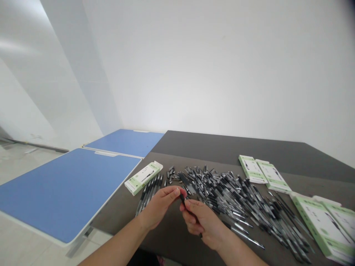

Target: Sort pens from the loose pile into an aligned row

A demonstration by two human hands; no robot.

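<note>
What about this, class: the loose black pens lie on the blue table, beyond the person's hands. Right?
No: the head view shows the loose black pens on the dark table, not the blue table. They lie beyond the left hand and right hand.

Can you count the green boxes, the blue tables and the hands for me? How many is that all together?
Pale green pen boxes: 5
Blue folding tables: 2
Hands, left hand and right hand: 2
Total: 9
Pens: too many and too jumbled to count, so not in the total
</note>
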